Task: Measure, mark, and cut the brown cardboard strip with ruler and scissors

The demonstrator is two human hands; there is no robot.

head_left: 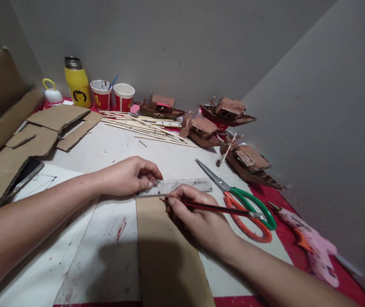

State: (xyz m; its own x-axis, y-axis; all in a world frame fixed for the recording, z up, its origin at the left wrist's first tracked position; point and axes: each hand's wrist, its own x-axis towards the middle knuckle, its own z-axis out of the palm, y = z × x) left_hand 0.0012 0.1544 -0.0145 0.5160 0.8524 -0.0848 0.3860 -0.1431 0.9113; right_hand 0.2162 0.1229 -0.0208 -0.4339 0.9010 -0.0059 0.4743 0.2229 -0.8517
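Note:
A clear ruler point(182, 186) lies across the far end of a brown cardboard strip point(166, 238). My left hand point(131, 175) is closed at the ruler's left end, thumb and curled fingers on it. In my right hand point(198, 213) is a red and black pencil point(214, 207), its tip touching down at the ruler's near edge, on or just above the cardboard. The pencil's back end passes over the handles of the scissors point(227, 187), which lie just to the right with green and orange grips.
Model boats point(246, 162) stand at the back right, beside thin wooden sticks point(150, 128). Paper cups point(124, 97) and a yellow bottle point(79, 85) line the wall. Cardboard pieces point(41, 132) and a phone point(28, 172) sit left; a pink glue gun point(310, 243) lies right.

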